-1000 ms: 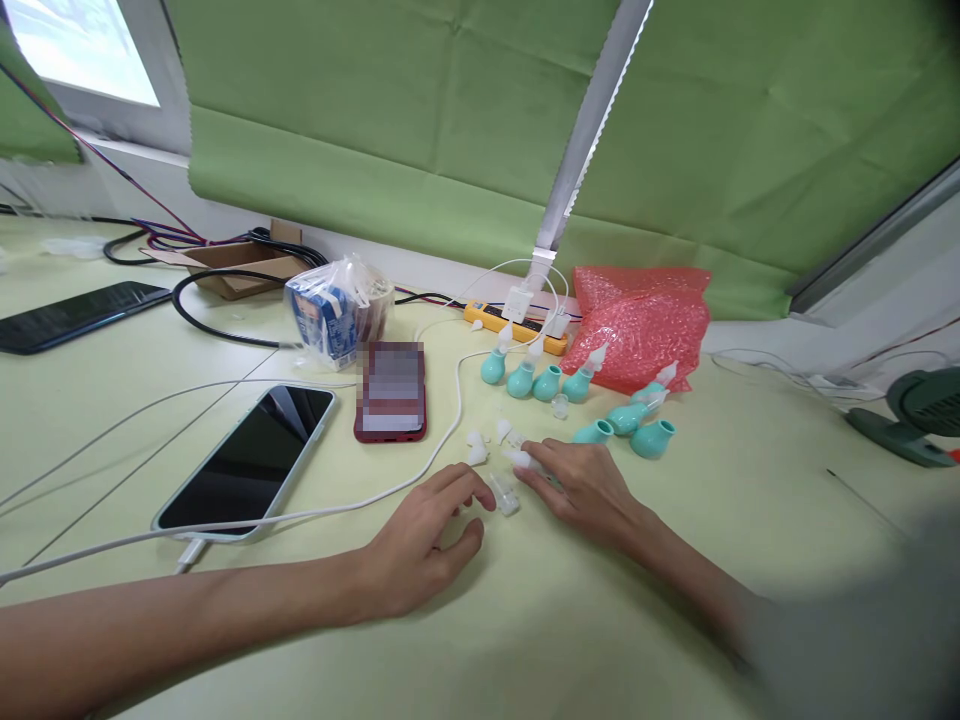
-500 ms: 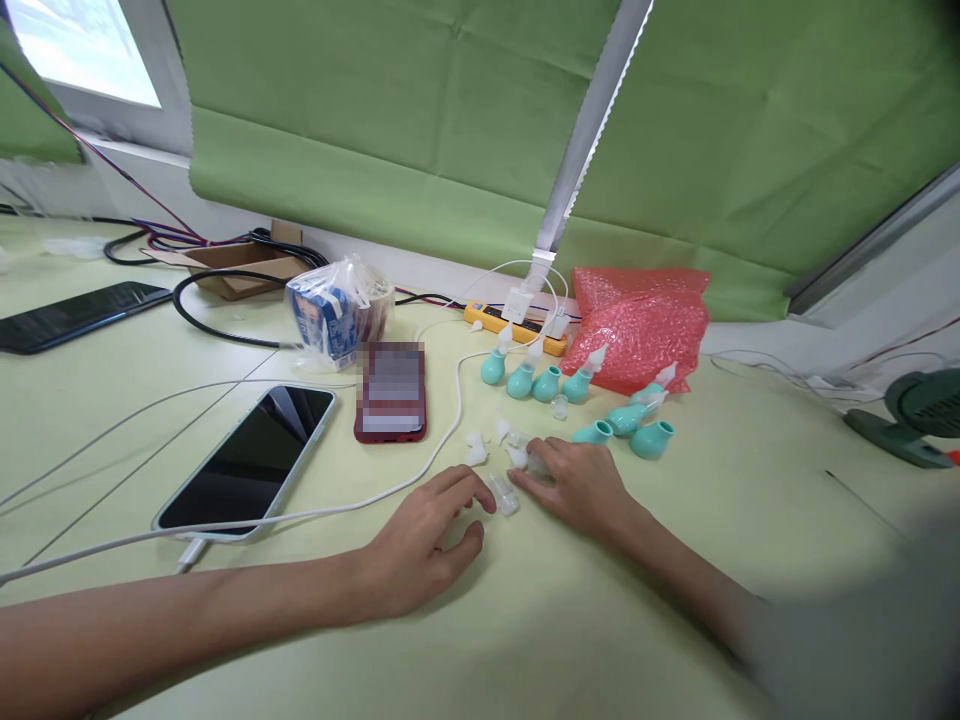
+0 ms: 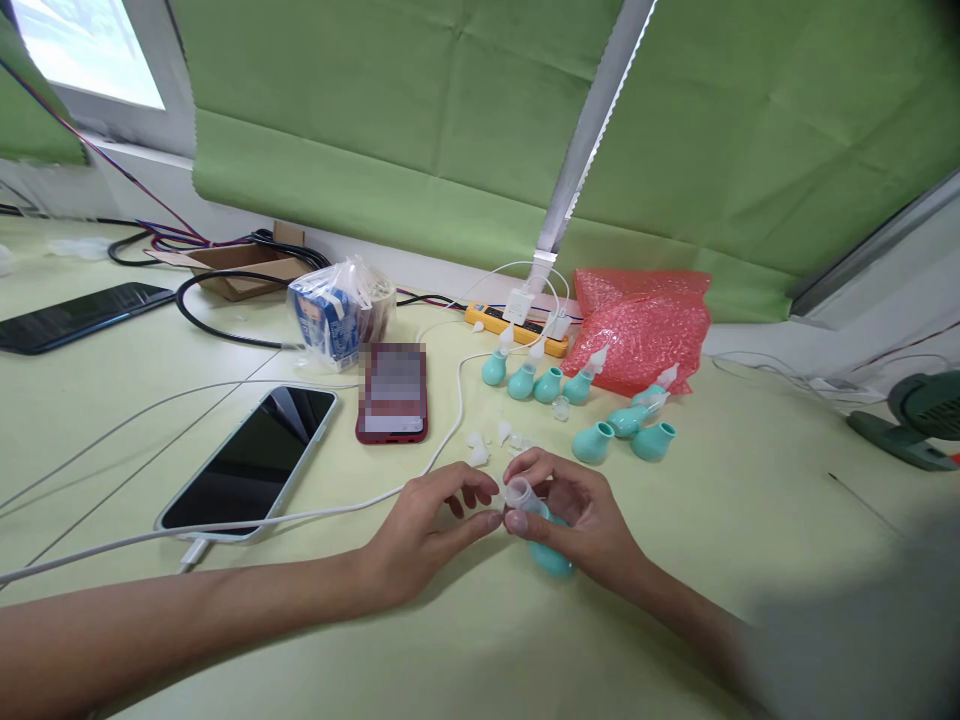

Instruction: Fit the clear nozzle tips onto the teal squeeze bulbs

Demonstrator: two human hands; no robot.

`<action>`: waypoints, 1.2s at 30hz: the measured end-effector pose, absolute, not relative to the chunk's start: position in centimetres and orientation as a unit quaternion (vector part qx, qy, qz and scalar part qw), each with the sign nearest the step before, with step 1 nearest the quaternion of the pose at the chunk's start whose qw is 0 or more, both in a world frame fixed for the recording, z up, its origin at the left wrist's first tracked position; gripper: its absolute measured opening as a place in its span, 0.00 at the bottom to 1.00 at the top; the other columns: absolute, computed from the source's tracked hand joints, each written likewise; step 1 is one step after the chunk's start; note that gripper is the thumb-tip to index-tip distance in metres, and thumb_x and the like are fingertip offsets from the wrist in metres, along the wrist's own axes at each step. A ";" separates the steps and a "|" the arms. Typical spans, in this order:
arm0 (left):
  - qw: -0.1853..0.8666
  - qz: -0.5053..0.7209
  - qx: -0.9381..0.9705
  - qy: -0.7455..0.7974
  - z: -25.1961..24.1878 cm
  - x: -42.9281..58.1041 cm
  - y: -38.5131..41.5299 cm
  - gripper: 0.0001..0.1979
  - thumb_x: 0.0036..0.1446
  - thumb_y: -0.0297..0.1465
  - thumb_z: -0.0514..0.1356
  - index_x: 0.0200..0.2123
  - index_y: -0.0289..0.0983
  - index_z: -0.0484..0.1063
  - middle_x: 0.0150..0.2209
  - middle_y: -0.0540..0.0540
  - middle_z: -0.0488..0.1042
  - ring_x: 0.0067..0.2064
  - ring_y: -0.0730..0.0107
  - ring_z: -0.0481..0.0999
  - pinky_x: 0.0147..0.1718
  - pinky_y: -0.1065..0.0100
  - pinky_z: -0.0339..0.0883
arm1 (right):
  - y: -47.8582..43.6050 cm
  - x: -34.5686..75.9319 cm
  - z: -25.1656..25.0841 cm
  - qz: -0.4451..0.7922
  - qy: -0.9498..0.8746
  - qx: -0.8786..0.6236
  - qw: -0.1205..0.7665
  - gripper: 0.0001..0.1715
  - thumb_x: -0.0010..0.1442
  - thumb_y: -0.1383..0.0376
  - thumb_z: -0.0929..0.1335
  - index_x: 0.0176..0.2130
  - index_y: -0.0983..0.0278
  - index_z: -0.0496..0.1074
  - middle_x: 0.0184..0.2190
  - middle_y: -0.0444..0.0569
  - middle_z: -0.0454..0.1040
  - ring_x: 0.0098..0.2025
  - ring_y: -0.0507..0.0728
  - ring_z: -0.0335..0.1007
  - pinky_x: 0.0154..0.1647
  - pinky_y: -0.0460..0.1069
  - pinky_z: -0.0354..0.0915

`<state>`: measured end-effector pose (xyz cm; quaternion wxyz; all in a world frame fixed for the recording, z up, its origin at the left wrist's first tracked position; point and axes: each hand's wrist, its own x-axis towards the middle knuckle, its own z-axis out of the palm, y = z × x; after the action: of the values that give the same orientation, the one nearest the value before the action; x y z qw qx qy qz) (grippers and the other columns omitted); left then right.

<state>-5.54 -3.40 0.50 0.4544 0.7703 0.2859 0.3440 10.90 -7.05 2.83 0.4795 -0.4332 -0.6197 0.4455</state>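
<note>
My right hand is closed around a teal squeeze bulb, whose lower part shows below the palm. A clear plastic collar sits at the bulb's mouth end, between my right thumb and fingers. My left hand is just left of it, its fingers curved and apart, with the fingertips close to the collar; I cannot tell whether they touch it. White and clear small pieces lie beyond my hands. Several other teal bulbs rest further back, some with whitish pointed nozzles.
Left of my hands lie a phone with a white cable and a red-cased phone. Behind are a bagged blue carton, a yellow power strip and red bubble wrap. A green fan stands at right.
My right hand has drawn nearer and lifted from the clear pieces; the collar and a teal bulb now show in it. My left fingers have moved in towards them.
</note>
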 end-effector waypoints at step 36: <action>0.402 0.409 0.773 0.271 0.4 -5.7 -3.9 0.06 0.50 0.27 0.55 0.24 0.33 0.70 0.21 0.49 0.68 0.23 0.77 0.64 0.22 0.75 0.61 | -8.2 8.9 -0.7 0.461 -0.521 -0.506 0.510 0.15 0.51 0.56 0.65 0.25 0.65 0.72 0.26 0.48 0.64 0.32 0.54 0.63 0.36 0.48 0.63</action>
<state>-5.71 -3.88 0.44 0.4021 0.7732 0.2712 0.4087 8.85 -8.24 -0.66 0.5102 -0.5057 -0.5209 0.4612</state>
